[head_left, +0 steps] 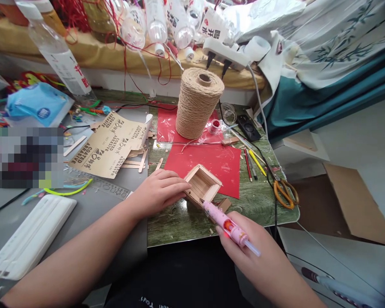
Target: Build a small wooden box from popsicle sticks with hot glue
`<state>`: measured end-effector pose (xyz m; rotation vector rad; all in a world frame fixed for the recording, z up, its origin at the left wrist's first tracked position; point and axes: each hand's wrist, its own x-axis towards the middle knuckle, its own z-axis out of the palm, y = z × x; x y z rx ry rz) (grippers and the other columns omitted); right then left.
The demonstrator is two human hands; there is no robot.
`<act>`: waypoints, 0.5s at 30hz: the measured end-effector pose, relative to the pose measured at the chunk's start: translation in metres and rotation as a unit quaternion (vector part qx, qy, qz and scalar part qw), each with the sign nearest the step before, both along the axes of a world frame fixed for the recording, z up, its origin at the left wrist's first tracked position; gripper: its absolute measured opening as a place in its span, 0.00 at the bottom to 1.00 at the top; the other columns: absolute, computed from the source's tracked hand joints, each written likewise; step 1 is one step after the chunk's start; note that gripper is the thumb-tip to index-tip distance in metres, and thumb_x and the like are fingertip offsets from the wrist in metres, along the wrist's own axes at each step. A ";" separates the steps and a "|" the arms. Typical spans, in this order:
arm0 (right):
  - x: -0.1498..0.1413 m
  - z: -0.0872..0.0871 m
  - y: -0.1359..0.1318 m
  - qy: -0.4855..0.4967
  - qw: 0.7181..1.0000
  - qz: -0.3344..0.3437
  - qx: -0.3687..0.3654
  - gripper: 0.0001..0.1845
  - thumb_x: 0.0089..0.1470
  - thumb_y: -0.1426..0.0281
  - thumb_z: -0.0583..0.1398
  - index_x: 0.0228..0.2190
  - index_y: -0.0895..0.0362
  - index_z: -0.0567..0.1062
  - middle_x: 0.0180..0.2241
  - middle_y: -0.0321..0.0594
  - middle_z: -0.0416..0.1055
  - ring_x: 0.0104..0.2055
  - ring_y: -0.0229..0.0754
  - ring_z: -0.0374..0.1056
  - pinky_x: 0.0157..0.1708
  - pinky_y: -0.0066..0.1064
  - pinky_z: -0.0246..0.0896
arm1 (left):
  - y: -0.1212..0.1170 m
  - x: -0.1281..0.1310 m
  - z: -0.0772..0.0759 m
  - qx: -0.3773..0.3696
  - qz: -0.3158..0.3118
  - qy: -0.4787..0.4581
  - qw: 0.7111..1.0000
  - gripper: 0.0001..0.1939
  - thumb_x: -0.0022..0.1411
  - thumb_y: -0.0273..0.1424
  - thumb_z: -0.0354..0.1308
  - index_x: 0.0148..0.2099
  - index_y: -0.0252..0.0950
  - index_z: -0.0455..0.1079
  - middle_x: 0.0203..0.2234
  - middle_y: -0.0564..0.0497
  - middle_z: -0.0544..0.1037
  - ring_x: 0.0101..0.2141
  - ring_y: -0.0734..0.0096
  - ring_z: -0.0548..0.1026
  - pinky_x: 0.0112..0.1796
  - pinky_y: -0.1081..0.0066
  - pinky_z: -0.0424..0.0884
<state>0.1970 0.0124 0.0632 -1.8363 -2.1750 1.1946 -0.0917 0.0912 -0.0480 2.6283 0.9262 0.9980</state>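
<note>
A small open box of wooden craft sticks (217,189) stands at the front of the table, its inside facing up. My left hand (164,190) grips the box's left side, fingertips at the rim. In my right hand (244,239) is a pink hot glue gun (225,219), with a clear glue stick poking out of its back end. The gun's nozzle touches or nearly touches the box's near rim; I cannot tell which. Beneath the gun, beside the box, a small brown piece (224,205) is partly hidden. A red sheet (208,160) lies under the box's far side.
A big twine spool (197,105) stands behind the box. Sandpaper (107,145) lies over craft sticks at left, near a white power bank (32,235). Pens (253,163) and orange-handled scissors (285,193) lie right, beside a hanging cable. A power strip (226,53) sits on the ledge.
</note>
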 end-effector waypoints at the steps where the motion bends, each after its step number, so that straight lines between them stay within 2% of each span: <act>1: 0.001 0.000 0.000 -0.002 1.000 -0.002 0.003 0.15 0.69 0.66 0.54 0.29 0.53 0.61 0.27 0.33 0.66 0.27 0.37 0.60 0.28 0.30 0.54 | 0.000 0.000 0.000 -0.001 0.000 0.001 1.000 0.17 0.72 0.32 0.62 0.61 0.44 0.71 0.48 0.50 0.85 0.48 0.64 0.80 0.50 0.62 0.74; 15: -0.002 0.000 -0.001 0.015 1.000 -0.002 -0.013 0.15 0.69 0.66 0.55 0.28 0.52 0.61 0.26 0.32 0.64 0.27 0.37 0.58 0.28 0.30 0.54 | 0.000 0.001 -0.001 -0.003 -0.004 -0.004 1.000 0.14 0.72 0.33 0.62 0.58 0.44 0.73 0.50 0.50 0.85 0.46 0.65 0.81 0.48 0.63 0.74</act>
